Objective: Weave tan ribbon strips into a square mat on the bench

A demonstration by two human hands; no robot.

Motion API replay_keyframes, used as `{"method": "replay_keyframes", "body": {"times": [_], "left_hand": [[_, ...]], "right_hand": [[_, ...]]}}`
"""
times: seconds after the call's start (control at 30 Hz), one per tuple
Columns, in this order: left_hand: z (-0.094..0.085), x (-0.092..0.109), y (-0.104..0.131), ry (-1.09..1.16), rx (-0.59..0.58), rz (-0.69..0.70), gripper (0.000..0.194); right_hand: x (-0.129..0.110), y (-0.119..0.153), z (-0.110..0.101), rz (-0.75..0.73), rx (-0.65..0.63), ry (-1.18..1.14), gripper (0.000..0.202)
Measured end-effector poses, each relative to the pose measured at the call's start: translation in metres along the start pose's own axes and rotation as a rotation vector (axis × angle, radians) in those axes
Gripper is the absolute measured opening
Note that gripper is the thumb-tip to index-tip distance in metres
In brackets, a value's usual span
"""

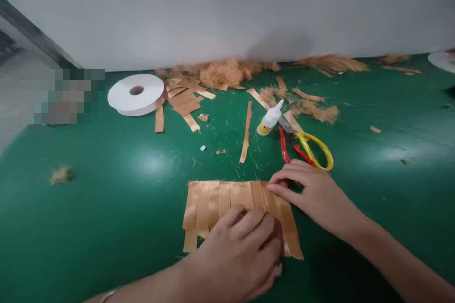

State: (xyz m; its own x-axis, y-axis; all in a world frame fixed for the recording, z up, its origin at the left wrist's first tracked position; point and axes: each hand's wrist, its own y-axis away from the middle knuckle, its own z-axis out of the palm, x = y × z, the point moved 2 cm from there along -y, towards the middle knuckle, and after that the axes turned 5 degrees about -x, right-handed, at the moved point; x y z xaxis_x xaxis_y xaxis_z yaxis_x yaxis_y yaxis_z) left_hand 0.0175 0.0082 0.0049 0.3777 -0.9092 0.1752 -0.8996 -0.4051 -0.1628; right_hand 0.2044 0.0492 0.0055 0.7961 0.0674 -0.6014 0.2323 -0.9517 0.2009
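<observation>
A rough rectangle of tan ribbon-like strips, laid side by side, lies flat on the green table. Across its lower middle rests my left hand, fingers curled down; what lies under them is hidden, though a small whitish bit shows below the palm. My right hand is at the upper right of the panel, thumb and forefinger pinched on a strip at its top edge. Just beyond that hand are scissors with yellow and red handles, and a small white bottle with a yellow label leans on their blades.
A white roll sits at the back left beside loose tan strip pieces. Heaps of tan fibre line the grey wall. One long strip and scattered scraps lie on the green tabletop. A fibre tuft is at left.
</observation>
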Motion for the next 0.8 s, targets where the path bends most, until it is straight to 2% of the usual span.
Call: {"method": "replay_keyframes", "body": {"times": [0.8], "left_hand": [[-0.0035, 0.0022, -0.0045, -0.007, -0.068, -0.003, 0.031]], "right_hand": [[0.0009, -0.0002, 0.0001, -0.038, 0.071, 0.086, 0.014]]}}
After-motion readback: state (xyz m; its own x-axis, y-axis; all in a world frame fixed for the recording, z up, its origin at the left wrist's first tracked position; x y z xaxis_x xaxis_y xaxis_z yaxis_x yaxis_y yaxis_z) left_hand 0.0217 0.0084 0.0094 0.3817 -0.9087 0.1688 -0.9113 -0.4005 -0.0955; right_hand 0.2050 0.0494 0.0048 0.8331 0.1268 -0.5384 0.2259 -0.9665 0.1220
